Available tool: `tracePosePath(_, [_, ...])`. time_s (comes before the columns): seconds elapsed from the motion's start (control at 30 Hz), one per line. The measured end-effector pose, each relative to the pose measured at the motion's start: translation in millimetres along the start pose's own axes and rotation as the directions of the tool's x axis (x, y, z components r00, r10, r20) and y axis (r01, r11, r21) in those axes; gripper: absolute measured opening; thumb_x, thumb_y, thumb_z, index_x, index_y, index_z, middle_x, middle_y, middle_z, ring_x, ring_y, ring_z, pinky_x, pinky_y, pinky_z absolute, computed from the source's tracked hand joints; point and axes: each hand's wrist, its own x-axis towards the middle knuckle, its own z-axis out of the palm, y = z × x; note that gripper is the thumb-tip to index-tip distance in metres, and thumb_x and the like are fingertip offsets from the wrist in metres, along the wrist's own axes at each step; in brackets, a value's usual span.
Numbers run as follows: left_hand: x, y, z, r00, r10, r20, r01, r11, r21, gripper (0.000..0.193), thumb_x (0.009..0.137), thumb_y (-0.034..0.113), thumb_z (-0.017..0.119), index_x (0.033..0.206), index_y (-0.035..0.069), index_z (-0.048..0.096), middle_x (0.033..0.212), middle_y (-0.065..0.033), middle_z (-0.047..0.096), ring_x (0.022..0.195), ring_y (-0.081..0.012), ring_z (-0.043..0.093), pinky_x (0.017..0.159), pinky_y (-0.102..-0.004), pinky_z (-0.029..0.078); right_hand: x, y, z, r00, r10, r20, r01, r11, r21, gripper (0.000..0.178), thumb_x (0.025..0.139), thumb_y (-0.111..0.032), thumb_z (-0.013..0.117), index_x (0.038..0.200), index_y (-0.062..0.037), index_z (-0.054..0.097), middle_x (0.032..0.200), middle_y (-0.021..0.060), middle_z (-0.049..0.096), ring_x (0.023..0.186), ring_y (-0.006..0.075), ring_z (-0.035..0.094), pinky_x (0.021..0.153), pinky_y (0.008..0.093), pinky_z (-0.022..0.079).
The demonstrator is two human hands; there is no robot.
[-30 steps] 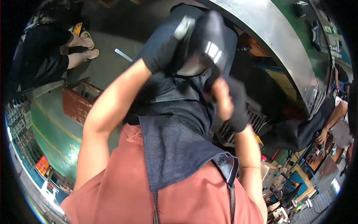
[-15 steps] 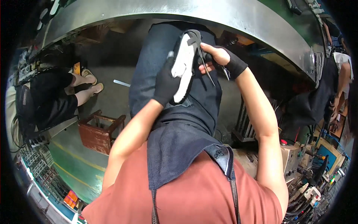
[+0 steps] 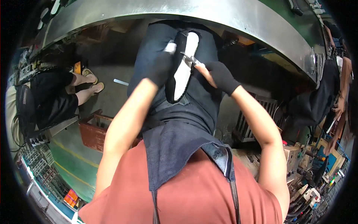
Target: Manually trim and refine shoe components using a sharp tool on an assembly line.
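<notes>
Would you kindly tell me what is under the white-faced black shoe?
Dark cloth over the person's lap shows around the shoe. The shoe's downward side, and whatever lies directly beneath, are covered and cannot be seen.

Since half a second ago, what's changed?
Right hand moved toward the body and slightly left, bringing the metal tool from the right of the black shoe to over its white underside. The dark curved piece at the underside's upper end no longer shows. Unchanged: left hand at the shoe's left side; shoe underside-up on the lap.

Shoe (image 3: 182,78) in left grip (image 3: 162,67), metal tool (image 3: 191,59) in right grip (image 3: 220,75)
</notes>
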Motion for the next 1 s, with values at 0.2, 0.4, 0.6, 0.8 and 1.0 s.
tracePosePath(0.2, [16, -8, 22, 0.927, 0.357, -0.118, -0.059, 0.448, 0.892, 0.063, 0.089, 0.02, 0.052, 0.14, -0.008, 0.027, 0.132, -0.037, 0.045, 0.12, -0.0483, 0.049, 0.101, -0.0475, 0.041, 14, -33, -110, 0.888, 0.159, 0.431, -0.049, 0.966, -0.254, 0.059, 0.097, -0.051, 0.05, 0.074, 0.0005, 0.067, 0.059, 0.0099, 0.059, 0.051, 0.0144, 0.057, 0.051, 0.0293, 0.047])
tracePosePath(0.4, [26, -57, -45, 0.746, 0.654, 0.127, -0.445, 0.348, 0.825, 0.081, 0.084, 0.015, 0.062, 0.148, -0.003, 0.017, 0.141, -0.0331, 0.039, 0.123, -0.0466, 0.048, 0.1, -0.0433, 0.043, -5, -99, -67, 0.854, -0.387, -0.348, 0.465, 0.868, 0.173, 0.04, 0.099, -0.035, 0.051, 0.086, 0.0008, 0.064, 0.072, 0.0141, 0.061, 0.064, 0.023, 0.059, 0.062, 0.0359, 0.046])
tracePosePath(0.6, [-104, -92, -36, 0.983, 0.181, 0.029, -0.181, 0.936, 0.301, 0.074, 0.093, 0.023, 0.058, 0.149, -0.007, 0.019, 0.152, -0.0257, 0.029, 0.143, -0.0306, 0.027, 0.116, -0.0353, 0.022, -61, -43, 18, 0.984, 0.116, 0.137, -0.152, 0.945, 0.288, 0.06, 0.099, -0.054, 0.041, 0.087, 0.0005, 0.064, 0.061, 0.0071, 0.06, 0.059, 0.0137, 0.061, 0.055, 0.0302, 0.045])
tracePosePath(0.8, [-62, -97, -9, 0.926, 0.206, -0.315, -0.014, 0.856, 0.517, 0.054, 0.09, 0.028, 0.062, 0.132, -0.003, 0.046, 0.114, -0.0266, 0.062, 0.101, -0.0371, 0.063, 0.088, -0.042, 0.049, -100, -19, 44, 0.828, 0.389, 0.404, -0.547, 0.723, 0.423, 0.058, 0.097, -0.055, 0.046, 0.107, -0.0013, 0.065, 0.071, 0.0053, 0.062, 0.06, 0.012, 0.058, 0.054, 0.0274, 0.046])
tracePosePath(1.0, [-49, -78, -15, 0.947, 0.281, -0.155, -0.157, 0.827, 0.54, 0.058, 0.084, 0.027, 0.069, 0.129, -0.002, 0.045, 0.117, -0.0294, 0.059, 0.109, -0.0424, 0.059, 0.091, -0.0428, 0.047, -56, -87, -27, 0.943, 0.122, 0.31, -0.211, 0.939, 0.273, 0.049, 0.098, -0.045, 0.052, 0.094, 0.0023, 0.064, 0.071, 0.0034, 0.061, 0.065, 0.0088, 0.057, 0.054, 0.0268, 0.043])
